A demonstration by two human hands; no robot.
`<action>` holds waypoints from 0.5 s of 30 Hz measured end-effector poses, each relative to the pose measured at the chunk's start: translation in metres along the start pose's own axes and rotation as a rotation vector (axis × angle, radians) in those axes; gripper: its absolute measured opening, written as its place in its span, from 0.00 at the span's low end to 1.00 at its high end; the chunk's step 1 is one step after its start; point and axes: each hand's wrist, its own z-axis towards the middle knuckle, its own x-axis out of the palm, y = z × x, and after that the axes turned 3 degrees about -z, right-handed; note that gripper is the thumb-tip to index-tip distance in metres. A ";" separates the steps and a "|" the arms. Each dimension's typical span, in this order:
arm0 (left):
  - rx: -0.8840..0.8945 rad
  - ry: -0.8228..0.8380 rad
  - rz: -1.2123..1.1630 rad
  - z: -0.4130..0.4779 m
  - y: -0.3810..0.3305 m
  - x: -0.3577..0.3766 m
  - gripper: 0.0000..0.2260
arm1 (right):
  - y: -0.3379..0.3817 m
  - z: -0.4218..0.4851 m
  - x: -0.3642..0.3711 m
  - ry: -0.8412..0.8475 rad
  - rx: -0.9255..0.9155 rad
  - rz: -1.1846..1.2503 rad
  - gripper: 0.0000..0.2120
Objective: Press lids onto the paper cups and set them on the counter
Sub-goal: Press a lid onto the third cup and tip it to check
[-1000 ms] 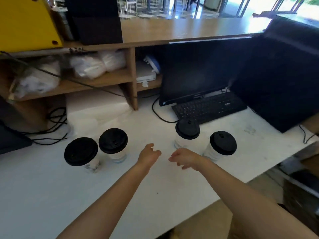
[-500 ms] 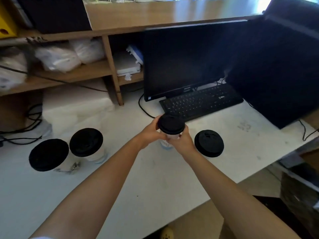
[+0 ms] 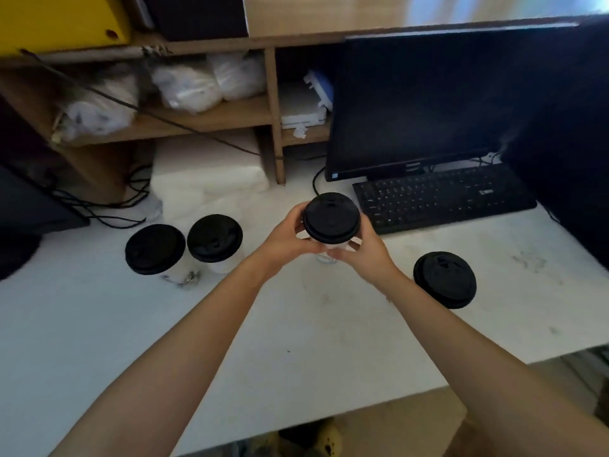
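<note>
Both my hands hold one white paper cup with a black lid [image 3: 331, 217] above the white counter [image 3: 296, 341]. My left hand [image 3: 285, 237] wraps its left side and my right hand [image 3: 361, 249] wraps its right side. The cup wall is mostly hidden by my fingers. Two more lidded cups stand side by side at the left, one [image 3: 155, 249] nearer the edge and one [image 3: 214, 239] beside it. Another lidded cup [image 3: 445, 280] stands at the right, close to my right forearm.
A black keyboard [image 3: 441, 197] and a dark monitor [image 3: 425, 100] sit behind the held cup. Wooden shelves [image 3: 204, 120] with white bags fill the back left. Black cables [image 3: 131, 199] lie at the left. A dark object [image 3: 573, 133] stands at the far right.
A second ago my hands were empty in front of the cup. They closed on the cup and lifted it up toward me; the view has also shifted.
</note>
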 end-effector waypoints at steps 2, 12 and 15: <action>0.007 -0.054 -0.014 -0.021 0.001 -0.013 0.34 | 0.007 -0.002 0.012 0.069 -0.041 -0.018 0.36; -0.059 -0.351 -0.053 -0.149 0.041 -0.062 0.33 | 0.010 -0.049 0.105 0.409 -0.120 -0.022 0.36; -0.070 -0.424 -0.015 -0.175 0.054 -0.065 0.32 | 0.001 -0.062 0.127 0.478 -0.115 -0.009 0.35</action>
